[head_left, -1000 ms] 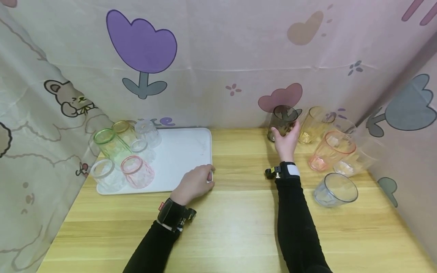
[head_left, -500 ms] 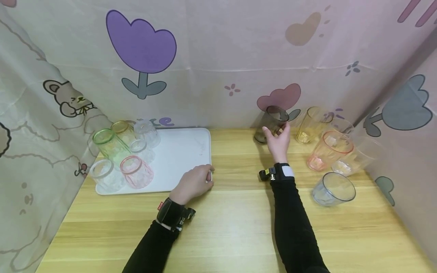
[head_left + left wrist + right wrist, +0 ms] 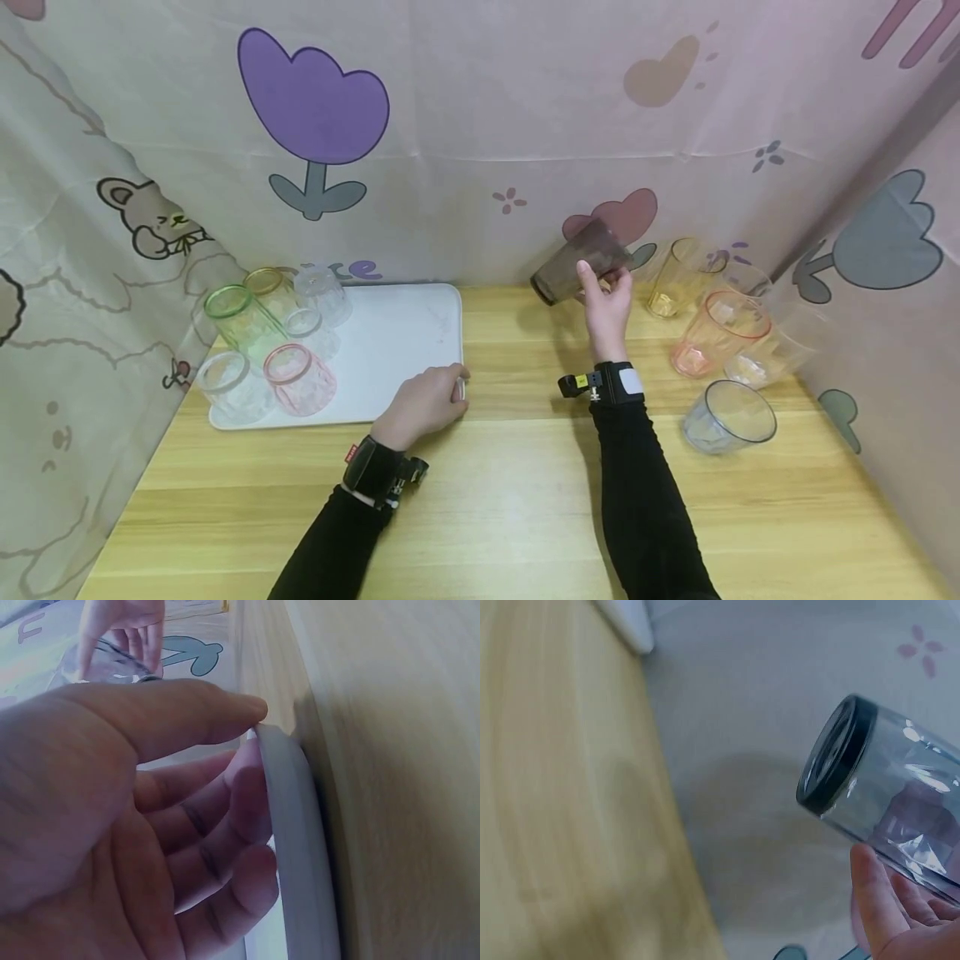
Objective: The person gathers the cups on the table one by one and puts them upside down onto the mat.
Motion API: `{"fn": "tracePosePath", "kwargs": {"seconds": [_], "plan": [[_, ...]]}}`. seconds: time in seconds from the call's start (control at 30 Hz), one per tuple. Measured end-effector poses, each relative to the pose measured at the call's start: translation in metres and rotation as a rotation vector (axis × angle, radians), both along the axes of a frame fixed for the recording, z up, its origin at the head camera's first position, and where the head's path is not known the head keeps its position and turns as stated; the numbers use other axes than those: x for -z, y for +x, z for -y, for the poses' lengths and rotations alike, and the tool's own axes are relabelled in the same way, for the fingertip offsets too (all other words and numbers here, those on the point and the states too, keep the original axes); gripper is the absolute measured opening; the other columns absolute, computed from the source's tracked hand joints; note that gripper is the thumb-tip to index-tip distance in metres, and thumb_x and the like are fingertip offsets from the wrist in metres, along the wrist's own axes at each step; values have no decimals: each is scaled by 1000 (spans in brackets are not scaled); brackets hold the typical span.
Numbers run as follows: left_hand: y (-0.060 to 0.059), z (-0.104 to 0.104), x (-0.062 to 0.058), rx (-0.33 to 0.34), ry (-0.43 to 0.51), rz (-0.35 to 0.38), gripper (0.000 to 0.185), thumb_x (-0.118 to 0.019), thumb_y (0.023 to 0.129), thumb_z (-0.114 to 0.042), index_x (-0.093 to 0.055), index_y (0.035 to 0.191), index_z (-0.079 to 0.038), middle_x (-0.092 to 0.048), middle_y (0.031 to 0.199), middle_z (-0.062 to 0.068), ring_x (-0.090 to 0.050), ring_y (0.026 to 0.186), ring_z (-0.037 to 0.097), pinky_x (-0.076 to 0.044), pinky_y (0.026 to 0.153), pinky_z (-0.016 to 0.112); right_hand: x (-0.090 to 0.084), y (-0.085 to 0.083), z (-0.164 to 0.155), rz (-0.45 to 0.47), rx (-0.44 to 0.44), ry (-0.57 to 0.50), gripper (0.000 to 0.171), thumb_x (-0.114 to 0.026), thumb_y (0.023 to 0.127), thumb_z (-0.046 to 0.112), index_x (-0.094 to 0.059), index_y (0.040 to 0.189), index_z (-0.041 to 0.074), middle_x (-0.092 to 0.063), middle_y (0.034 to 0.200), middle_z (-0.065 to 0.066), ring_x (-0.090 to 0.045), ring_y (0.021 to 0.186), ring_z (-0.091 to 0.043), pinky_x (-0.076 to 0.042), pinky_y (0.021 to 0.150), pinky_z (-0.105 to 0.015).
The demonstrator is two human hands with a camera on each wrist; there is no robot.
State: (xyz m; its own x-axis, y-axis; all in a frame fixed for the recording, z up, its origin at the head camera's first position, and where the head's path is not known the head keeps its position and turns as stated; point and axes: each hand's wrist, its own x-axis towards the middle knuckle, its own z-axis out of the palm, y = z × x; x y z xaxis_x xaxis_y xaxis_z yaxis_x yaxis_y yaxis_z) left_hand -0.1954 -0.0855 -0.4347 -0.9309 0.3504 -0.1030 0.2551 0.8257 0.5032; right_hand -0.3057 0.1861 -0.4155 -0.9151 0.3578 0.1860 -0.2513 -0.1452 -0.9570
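A pale printed cloth [image 3: 450,108] hangs behind a wood-grain table [image 3: 517,500]. At the left lies a smooth white tray [image 3: 405,312] with rounded corners and a low raised rim, bearing six tumblers [image 3: 300,379], among them green, yellow, pink and clear ones. The left hand [image 3: 423,404] grips the tray's right edge, thumb at the rim, fingers bent in against it. Further right, a smoky grey-brown glass [image 3: 573,262], see-through and shiny, with a darker ring round its base, is held above the back of the table, tilted with the base pointing down and left. The right hand [image 3: 607,312] has it between thumb and curved fingers, forearm reaching forward. Farthest right stand more glasses [image 3: 720,333], including yellow, orange-pink and bluish ones.
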Motion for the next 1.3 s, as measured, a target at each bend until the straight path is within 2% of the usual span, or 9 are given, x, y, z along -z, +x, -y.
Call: {"fn": "tracePosePath", "kwargs": {"seconds": [0.17, 0.27, 0.4, 0.53, 0.63, 0.77, 0.9, 1.07, 1.3], "plan": [[0, 0, -1, -14, 7, -38, 47, -74, 90, -15, -64, 134, -5, -57, 76, -8, -53, 66, 10, -45, 57, 28, -15, 7, 12, -9, -70, -75, 60, -74, 98, 30, -42, 142, 4, -54, 128, -9, -60, 114, -22, -61, 90, -36], [-1, 0, -2, -39, 27, -98, 49, -73, 91, -16, -62, 137, -3, -58, 84, -6, -53, 69, 11, -46, 57, 28, -20, 12, 20, -11, -127, -104, 57, -73, 98, 29, -44, 141, 4, -56, 133, -12, -62, 114, -25, -61, 90, -38], [-2, 0, -4, -83, 85, -206, 55, -72, 93, -19, -55, 143, -3, -60, 104, 0, -55, 82, 14, -50, 64, 31, -23, 18, 32, -14, -206, -116, 52, -70, 100, 28, -43, 139, 6, -57, 133, -14, -64, 107, -25, -62, 85, -36], [-4, 0, -4, -137, 183, -353, 62, -73, 93, -20, -48, 146, -3, -58, 123, 9, -60, 99, 22, -55, 73, 36, -23, 22, 45, -12, -272, -112, 54, -68, 100, 28, -41, 142, 6, -56, 134, -14, -65, 106, -24, -63, 83, -36], [-6, 1, -4, -173, 261, -473, 66, -76, 91, -21, -45, 146, -1, -55, 131, 14, -60, 110, 28, -57, 78, 41, -23, 26, 54, -1, -324, -118, 60, -66, 101, 30, -38, 147, 3, -55, 135, -15, -66, 105, -23, -63, 84, -37], [-6, 2, -5, -205, 343, -588, 74, -81, 88, -23, -41, 147, 1, -51, 138, 18, -57, 118, 31, -58, 83, 45, -22, 30, 68, 38, -390, -135, 66, -64, 101, 32, -32, 151, 3, -52, 140, -19, -67, 104, -24, -62, 86, -40], [-8, 2, -4, -207, 398, -676, 84, -84, 85, -24, -36, 149, 3, -45, 144, 21, -54, 123, 33, -59, 88, 47, -18, 34, 80, 84, -443, -132, 72, -66, 101, 35, -29, 154, 2, -49, 143, -23, -66, 102, -25, -62, 87, -43], [-10, 2, -3, -192, 463, -768, 93, -88, 82, -23, -31, 151, 3, -41, 149, 24, -52, 128, 35, -55, 99, 47, -13, 37, 94, 146, -489, -127, 74, -66, 101, 34, -26, 154, 1, -53, 138, -26, -67, 99, -27, -62, 87, -46], [-10, 2, -5, -189, 522, -839, 95, -90, 78, -17, -33, 151, 2, -39, 151, 24, -47, 136, 38, -47, 111, 47, -8, 44, 110, 200, -570, -159, 71, -61, 103, 33, -24, 155, 3, -50, 142, -26, -65, 115, -42, -61, 89, -46]]}}
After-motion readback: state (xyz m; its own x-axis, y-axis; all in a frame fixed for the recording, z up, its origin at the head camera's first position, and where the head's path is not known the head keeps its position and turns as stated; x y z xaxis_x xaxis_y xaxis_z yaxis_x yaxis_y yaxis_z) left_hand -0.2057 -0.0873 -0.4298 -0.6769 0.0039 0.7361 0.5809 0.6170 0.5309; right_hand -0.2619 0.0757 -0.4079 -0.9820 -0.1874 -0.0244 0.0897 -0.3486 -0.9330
